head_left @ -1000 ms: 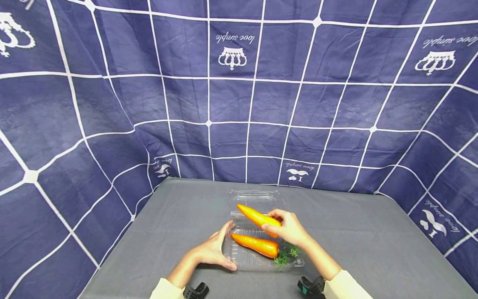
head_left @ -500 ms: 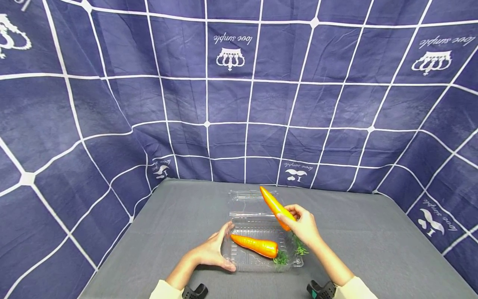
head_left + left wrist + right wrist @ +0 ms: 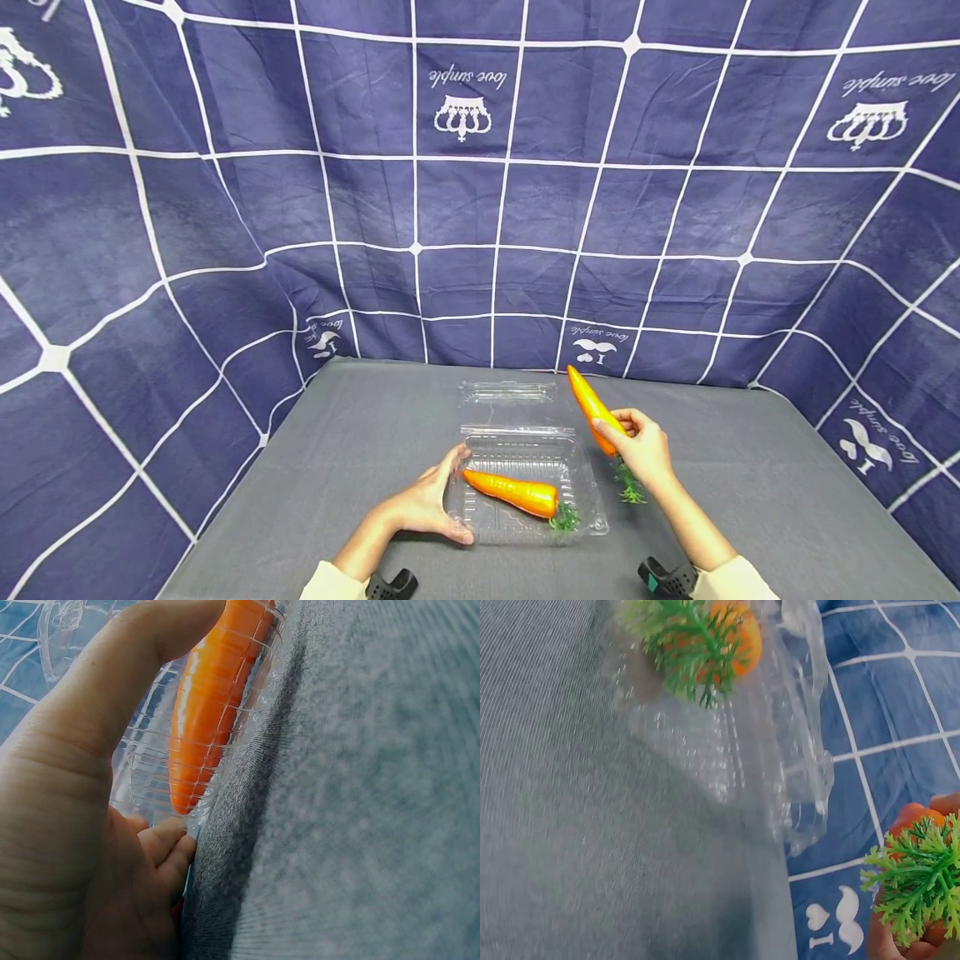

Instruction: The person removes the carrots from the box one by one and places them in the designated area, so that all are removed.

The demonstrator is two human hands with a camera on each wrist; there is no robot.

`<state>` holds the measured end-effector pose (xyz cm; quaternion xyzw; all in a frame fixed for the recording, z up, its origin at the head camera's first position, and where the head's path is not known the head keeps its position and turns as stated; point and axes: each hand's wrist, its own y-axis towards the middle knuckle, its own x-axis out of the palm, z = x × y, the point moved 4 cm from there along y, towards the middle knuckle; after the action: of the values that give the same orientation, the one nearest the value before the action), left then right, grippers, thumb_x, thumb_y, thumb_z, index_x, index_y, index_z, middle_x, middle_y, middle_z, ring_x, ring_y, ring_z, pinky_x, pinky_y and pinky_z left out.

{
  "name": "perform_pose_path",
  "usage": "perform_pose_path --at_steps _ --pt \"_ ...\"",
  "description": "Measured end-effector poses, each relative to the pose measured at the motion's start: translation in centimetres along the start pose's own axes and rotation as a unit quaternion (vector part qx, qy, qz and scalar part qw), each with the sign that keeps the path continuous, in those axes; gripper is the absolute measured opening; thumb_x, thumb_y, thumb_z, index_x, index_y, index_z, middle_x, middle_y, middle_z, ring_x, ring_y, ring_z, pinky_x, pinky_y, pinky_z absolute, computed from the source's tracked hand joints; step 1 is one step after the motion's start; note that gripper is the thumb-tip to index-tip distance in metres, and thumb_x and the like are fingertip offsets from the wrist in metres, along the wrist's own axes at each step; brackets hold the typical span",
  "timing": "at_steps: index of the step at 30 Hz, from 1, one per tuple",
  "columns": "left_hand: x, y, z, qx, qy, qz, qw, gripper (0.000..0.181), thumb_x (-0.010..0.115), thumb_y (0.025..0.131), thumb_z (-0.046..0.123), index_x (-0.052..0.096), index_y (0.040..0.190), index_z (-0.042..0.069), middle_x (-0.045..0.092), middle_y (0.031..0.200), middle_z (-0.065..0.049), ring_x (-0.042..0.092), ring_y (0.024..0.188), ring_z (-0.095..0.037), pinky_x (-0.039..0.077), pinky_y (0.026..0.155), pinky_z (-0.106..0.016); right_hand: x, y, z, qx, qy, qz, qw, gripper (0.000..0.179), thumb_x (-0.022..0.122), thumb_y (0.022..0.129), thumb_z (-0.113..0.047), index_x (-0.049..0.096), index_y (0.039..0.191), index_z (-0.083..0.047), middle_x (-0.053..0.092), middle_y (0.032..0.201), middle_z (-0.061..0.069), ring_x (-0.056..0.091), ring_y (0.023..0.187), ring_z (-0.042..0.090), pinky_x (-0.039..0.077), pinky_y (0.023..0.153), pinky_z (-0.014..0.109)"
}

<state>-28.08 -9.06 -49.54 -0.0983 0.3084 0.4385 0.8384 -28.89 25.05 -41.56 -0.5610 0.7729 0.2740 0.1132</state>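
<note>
A clear plastic clamshell container (image 3: 588,479) lies on the grey tabletop, its lid (image 3: 510,410) folded back. Inside rests an orange carrot (image 3: 517,492) with green leafy tops (image 3: 564,517) at its right end. My left hand (image 3: 427,504) holds the container's left side, thumb at the near corner and fingers at the far one. To the right of the container, my right hand (image 3: 643,448) grips a second carrot (image 3: 588,402) near its thick end, above the table. That carrot's tip points up and away, and its greens (image 3: 922,877) hang below the hand.
A blue cloth with white grid lines (image 3: 465,204) hangs behind and at both sides of the grey table (image 3: 750,475). Black bands (image 3: 667,577) are on both wrists.
My right hand has carried its carrot from over the container out to the right, turning the tip more upward. The left hand and the other carrot have stayed in place.
</note>
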Motion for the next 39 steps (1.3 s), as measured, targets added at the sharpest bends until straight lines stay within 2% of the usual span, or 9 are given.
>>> perform_pose_path --at_steps 9,14,20,30,39 --pt "0.1 0.1 -0.4 -0.003 -0.002 0.001 1.0000 0.128 0.093 0.059 0.036 0.013 0.153 0.001 0.031 0.155 -0.014 0.029 0.138 -0.035 0.022 0.109 -0.059 -1.3 0.4 2.2 0.027 -0.033 0.043 0.9982 0.039 0.080 0.081 -0.034 0.070 0.100 -0.001 0.068 0.081 0.005 0.058 0.065 0.007 0.045 0.059 0.020" --pt "0.2 0.0 -0.4 -0.007 -0.003 0.000 1.0000 0.129 0.093 0.059 0.037 0.013 0.153 0.000 0.031 0.155 -0.013 0.029 0.138 -0.034 0.022 0.109 -0.059 -1.8 0.4 3.2 0.034 -0.073 0.069 0.9944 0.042 0.077 0.082 -0.039 0.070 0.098 -0.001 0.070 0.082 0.008 0.060 0.069 0.013 0.044 0.060 0.025" --pt "0.1 0.0 -0.2 -0.006 -0.005 0.001 1.0000 0.128 0.093 0.059 0.036 0.013 0.153 0.000 0.032 0.155 -0.013 0.029 0.138 -0.035 0.022 0.109 -0.059 -1.9 0.3 4.1 0.049 -0.094 0.077 0.9913 0.044 0.075 0.083 -0.041 0.069 0.099 0.000 0.070 0.083 0.010 0.062 0.074 0.023 0.045 0.066 0.032" --pt "0.1 0.1 -0.1 -0.010 0.004 -0.004 0.9999 0.128 0.093 0.059 0.038 0.014 0.153 0.001 0.031 0.155 -0.013 0.029 0.137 -0.035 0.023 0.109 -0.059 -1.9 -0.1 5.5 0.076 -0.117 0.061 0.9884 0.047 0.069 0.087 -0.042 0.067 0.101 0.003 0.068 0.083 0.011 0.061 0.078 0.028 0.044 0.067 0.035" --pt "0.0 0.1 -0.2 -0.006 0.006 -0.002 1.0000 0.128 0.093 0.059 0.037 0.014 0.152 0.000 0.032 0.154 -0.013 0.030 0.137 -0.035 0.023 0.109 -0.060 -1.3 -0.5 6.8 0.087 -0.169 0.001 0.9818 0.056 0.067 0.086 -0.051 0.065 0.105 0.003 0.067 0.085 0.010 0.062 0.081 0.032 0.046 0.066 0.042"
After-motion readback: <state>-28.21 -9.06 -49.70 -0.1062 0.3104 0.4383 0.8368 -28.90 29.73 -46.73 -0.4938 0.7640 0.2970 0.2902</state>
